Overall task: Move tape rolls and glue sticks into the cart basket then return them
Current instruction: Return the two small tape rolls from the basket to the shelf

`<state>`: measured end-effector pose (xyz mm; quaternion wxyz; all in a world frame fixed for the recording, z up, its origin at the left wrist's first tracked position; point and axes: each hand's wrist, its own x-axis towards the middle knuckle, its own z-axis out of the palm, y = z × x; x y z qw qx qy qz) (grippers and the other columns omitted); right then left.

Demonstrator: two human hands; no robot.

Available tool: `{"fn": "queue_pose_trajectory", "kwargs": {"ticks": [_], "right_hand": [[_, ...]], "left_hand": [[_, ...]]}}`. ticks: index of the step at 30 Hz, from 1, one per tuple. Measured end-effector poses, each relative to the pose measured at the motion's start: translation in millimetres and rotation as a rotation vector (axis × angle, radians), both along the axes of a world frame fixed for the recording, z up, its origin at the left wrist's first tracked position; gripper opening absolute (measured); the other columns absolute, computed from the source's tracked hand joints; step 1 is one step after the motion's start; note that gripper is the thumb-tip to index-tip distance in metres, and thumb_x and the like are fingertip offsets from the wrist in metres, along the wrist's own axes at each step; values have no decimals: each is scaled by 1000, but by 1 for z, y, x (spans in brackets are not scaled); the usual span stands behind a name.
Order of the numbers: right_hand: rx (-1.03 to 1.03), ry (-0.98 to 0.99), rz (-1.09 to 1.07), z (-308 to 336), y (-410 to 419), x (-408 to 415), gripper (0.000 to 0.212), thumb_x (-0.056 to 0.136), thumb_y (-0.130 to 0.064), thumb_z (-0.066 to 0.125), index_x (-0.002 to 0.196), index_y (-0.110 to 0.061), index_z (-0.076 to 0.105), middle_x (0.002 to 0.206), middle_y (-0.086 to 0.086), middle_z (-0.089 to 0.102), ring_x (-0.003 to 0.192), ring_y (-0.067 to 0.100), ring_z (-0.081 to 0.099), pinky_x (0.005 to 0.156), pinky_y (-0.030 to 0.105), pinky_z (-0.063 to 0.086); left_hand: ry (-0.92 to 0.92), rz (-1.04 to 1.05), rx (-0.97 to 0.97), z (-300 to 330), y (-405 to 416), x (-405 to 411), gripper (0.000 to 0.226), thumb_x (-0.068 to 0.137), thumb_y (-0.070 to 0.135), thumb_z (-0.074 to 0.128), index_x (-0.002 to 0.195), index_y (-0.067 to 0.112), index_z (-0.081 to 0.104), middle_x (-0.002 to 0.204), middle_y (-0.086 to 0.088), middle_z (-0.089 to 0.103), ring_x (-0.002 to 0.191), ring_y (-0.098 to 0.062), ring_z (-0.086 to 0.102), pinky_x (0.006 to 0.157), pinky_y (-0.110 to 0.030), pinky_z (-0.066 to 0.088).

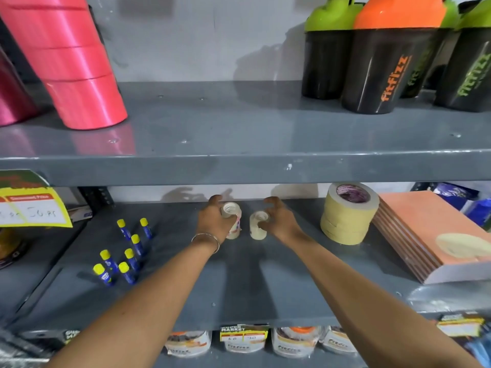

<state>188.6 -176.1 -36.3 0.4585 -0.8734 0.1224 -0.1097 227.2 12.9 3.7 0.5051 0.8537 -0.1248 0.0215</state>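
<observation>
Two small stacks of clear tape rolls stand on the grey middle shelf (239, 282). My left hand (215, 221) is wrapped around the left tape stack (232, 217). My right hand (279, 221) grips the right tape stack (257, 227) from its right side, with the fingers curled over it. Both stacks rest on the shelf. Several blue glue sticks with yellow caps (127, 248) stand upright to the left. A stack of wide beige masking tape rolls (346, 216) sits to the right.
A pile of orange-covered notebooks (435, 235) lies at the right. The upper shelf (239, 166) holds pink ribbon rolls (69, 57) and black shaker bottles (385, 67). A yellow price tag (32, 211) hangs at the left. Pouches (292, 343) sit on the shelf below.
</observation>
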Motion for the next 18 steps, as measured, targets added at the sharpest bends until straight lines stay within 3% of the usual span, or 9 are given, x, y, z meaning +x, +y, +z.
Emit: {"fn": "queue_pose_trajectory", "kwargs": {"ticks": [3,9,14,18], "right_hand": [[-15,-15,-7,-3,0,4,57,75,-19,74,124,-24,44,101,-1,68,87,16,63,62,5,41],[-27,-54,29,-8,1,8,59,77,-16,74,126,-22,44,78,-13,61,74,10,63,74,23,46],[-19,-68,32,-5,4,5,60,77,-13,75,127,-18,44,91,3,67,87,23,66,76,27,49],[-2,-45,39,-3,5,1,69,75,-17,77,134,-22,41,110,-2,62,99,18,62,84,22,43]], "left_hand": [[4,-7,6,-2,-1,4,54,74,20,69,123,31,52,84,15,63,77,-6,57,74,-15,39],[-32,2,54,-8,-4,8,32,72,19,70,104,21,61,86,8,62,78,-16,59,71,-18,39],[-69,20,72,-11,-3,6,34,70,16,73,102,19,62,85,10,56,76,-14,50,69,-13,35],[-97,32,40,-12,0,1,45,67,17,77,108,19,61,88,12,55,78,-10,49,70,-9,34]]}}
